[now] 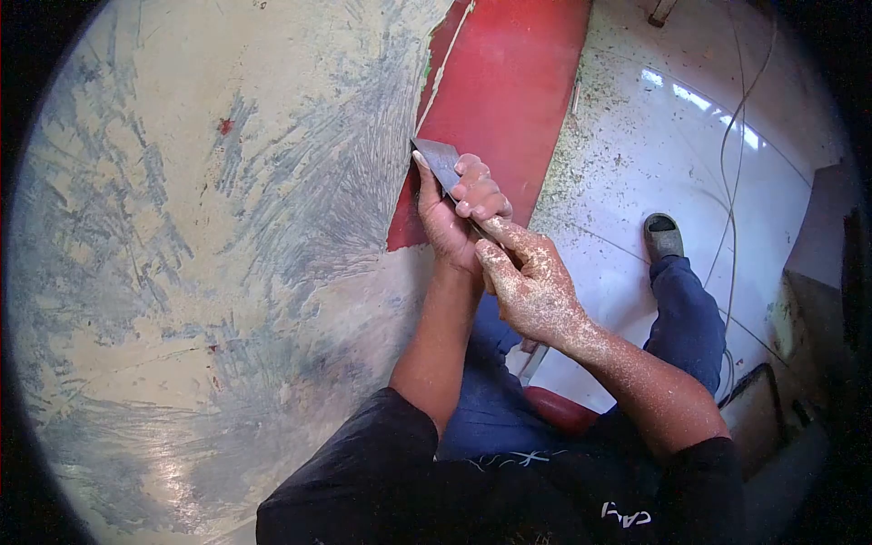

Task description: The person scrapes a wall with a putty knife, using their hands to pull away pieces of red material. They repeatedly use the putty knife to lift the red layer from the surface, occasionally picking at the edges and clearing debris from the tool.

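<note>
A scraper with a flat, dark metal blade (438,162) is held in both hands, its wide edge at the border between the red and the cream surface. My left hand (445,218) is closed about the blade, the thumb along one side and the bent fingers on the other. My right hand (538,286), speckled with pale dust, is closed round the scraper's handle, most of which it hides. Left of the blade spreads a large cream surface (272,209) with grey, fan-like scrape marks. A smooth red strip (509,91) adjoins it.
Pale crumbs (581,163) litter the glossy white floor tiles (627,227) on the right. A thin cable (729,182) runs across them. My foot in a dark clog (663,238) stands there. A red rounded thing (559,409) shows by my legs.
</note>
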Motion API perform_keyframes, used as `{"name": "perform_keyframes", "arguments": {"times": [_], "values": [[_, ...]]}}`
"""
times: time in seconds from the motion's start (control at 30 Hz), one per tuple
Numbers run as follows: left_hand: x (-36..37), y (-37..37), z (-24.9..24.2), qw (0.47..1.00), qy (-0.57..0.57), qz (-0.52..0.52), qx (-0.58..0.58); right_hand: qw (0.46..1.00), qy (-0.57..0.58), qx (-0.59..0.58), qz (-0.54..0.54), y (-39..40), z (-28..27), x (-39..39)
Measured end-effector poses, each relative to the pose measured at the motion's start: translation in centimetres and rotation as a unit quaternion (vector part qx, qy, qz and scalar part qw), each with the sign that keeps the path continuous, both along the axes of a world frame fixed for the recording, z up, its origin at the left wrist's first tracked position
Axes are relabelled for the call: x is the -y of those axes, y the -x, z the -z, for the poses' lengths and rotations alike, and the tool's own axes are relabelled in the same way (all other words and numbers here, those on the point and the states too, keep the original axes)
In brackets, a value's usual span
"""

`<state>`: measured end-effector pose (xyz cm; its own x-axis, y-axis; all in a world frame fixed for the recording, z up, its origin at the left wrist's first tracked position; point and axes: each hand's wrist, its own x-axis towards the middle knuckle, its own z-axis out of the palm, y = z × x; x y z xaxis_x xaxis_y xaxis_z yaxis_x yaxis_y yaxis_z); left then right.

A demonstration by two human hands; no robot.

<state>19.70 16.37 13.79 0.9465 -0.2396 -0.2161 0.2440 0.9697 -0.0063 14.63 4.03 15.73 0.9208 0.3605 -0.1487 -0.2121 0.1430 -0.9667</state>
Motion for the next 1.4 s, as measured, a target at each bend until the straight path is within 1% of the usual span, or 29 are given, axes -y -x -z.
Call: {"name": "perform_keyframes", "arguments": {"times": [0.23, 0.33, 0.47, 0.63, 0.73, 0.83, 0.93, 1.03, 1.13, 1.23, 1.33, 1.4], "values": [[0.0, 0.0, -0.2, 1.0, 0.009, 0.002, 0.0, 1.0, 0.001, -0.004, 0.017, 0.4, 0.1, -0.4], [0.1, -0.1, -0.4, 1.0, -0.012, 0.005, -0.023, 1.0, 0.0, -0.009, 0.026, 0.4, -0.1, -0.5], [0.0, -0.3, -0.3, 1.0, 0.003, 0.006, -0.003, 1.0, 0.007, 0.004, 0.025, 0.1, -0.4, -0.4], [-0.2, -0.3, -0.1, 1.0, 0.013, 0.015, 0.006, 1.0, 0.009, -0.007, 0.022, 0.2, -0.9, -0.4], [-0.3, -0.4, 0.0, 1.0, 0.008, 0.021, 0.001, 0.999, 0.02, 0.025, 0.035, 0.2, -0.5, -0.6], [-0.1, -0.4, -0.2, 0.999, 0.031, 0.019, -0.004, 0.999, 0.019, 0.012, 0.033, 0.1, -0.9, -0.5], [-0.2, -0.4, -0.1, 1.0, 0.022, 0.022, -0.003, 0.997, 0.014, 0.043, 0.057, 0.4, -0.4, -0.9], [-0.1, -0.3, -0.1, 0.999, 0.035, 0.021, 0.003, 0.999, 0.008, 0.01, 0.046, 0.5, -0.7, -0.9], [-0.4, -0.4, 0.1, 0.999, 0.033, 0.028, 0.006, 0.999, 0.022, 0.007, 0.032, 0.5, -0.3, -0.9], [-0.4, -0.3, -0.2, 0.999, 0.03, 0.029, 0.028, 0.999, 0.009, 0.009, 0.046, 0.8, -0.7, -1.0], [-0.5, -0.2, -0.1, 0.999, 0.038, 0.031, 0.021, 0.998, 0.004, 0.025, 0.057, 0.8, -0.1, -1.4], [-0.5, -0.2, -0.1, 0.999, 0.038, 0.029, 0.016, 0.999, 0.016, 0.011, 0.04, 0.7, -0.6, -1.1]]}}
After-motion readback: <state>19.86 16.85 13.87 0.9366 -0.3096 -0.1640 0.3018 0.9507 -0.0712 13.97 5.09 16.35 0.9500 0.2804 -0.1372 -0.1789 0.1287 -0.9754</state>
